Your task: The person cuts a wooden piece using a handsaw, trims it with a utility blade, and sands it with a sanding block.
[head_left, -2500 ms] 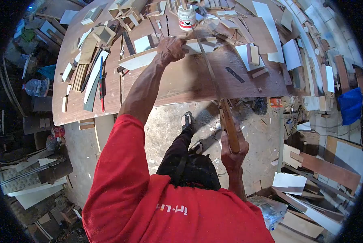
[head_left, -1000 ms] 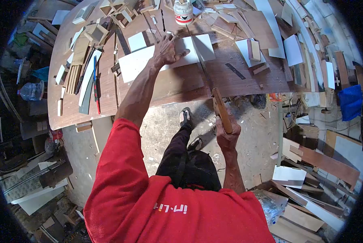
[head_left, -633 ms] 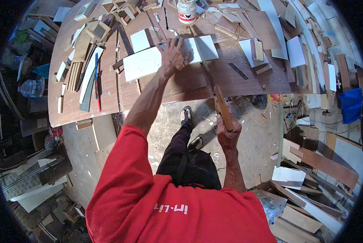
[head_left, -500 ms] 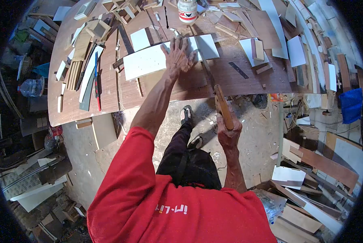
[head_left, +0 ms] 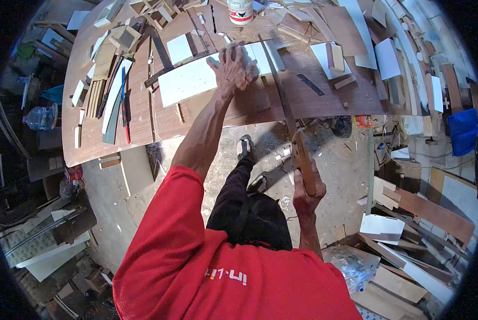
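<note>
A long white board (head_left: 187, 81) lies across the table near its front edge. My left hand (head_left: 231, 72) presses on it with the fingers spread. My right hand (head_left: 308, 188) is wrapped round the wooden handle of a handsaw (head_left: 285, 101), in front of the table edge. The saw's narrow blade runs away from me and crosses the board close to its right end, to the right of my left hand. A dark flat metal strip (head_left: 310, 84) lies on the table to the right of the blade.
The brown table (head_left: 196, 118) carries several wood offcuts and a white tub (head_left: 240, 12) at the back. A red and black tool (head_left: 125, 106) lies at the left. Stacked boards (head_left: 399, 266) lean at the lower right. A blue cloth-like item (head_left: 463, 132) hangs at the right.
My right hand has drawn the saw back toward me and slightly right, so more of the blade shows in front of the board. My left hand stays on the board.
</note>
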`<state>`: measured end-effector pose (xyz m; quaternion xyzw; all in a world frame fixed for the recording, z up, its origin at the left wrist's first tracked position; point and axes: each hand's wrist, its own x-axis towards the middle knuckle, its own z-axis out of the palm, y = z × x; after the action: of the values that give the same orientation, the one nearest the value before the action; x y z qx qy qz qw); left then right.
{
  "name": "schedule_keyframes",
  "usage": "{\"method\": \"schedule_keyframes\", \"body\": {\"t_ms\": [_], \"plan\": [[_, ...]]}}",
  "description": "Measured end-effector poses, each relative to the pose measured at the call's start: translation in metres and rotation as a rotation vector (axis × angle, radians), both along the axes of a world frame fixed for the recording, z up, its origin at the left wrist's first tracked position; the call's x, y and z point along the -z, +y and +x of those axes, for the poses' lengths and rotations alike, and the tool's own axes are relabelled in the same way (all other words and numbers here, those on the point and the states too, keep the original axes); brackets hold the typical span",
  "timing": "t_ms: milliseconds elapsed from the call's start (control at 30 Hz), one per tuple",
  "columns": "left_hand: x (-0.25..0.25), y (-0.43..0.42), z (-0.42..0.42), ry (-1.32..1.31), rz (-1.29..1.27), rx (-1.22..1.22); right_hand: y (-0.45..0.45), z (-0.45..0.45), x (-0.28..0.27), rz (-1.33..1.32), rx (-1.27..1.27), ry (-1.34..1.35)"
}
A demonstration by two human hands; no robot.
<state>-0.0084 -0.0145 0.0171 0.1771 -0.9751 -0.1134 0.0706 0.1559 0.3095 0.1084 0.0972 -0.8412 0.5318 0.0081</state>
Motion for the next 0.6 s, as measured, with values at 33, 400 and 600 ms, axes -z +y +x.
{"method": "schedule_keyframes", "body": {"t_ms": [33, 400, 600], "plan": [[0.0, 0.003, 0.002, -0.025, -0.002, -0.012, 0.002, 0.002, 0.0, 0.034, -0.003, 0.042], [0.004, -0.004, 0.002, 0.01, 0.101, 0.048, 0.015, 0.014, -0.009, -0.015, -0.057, -0.147], [-0.016, -0.019, 0.004, -0.316, -0.05, 0.114, 0.021, 0.012, 0.012, -0.017, -0.077, -0.092]]}}
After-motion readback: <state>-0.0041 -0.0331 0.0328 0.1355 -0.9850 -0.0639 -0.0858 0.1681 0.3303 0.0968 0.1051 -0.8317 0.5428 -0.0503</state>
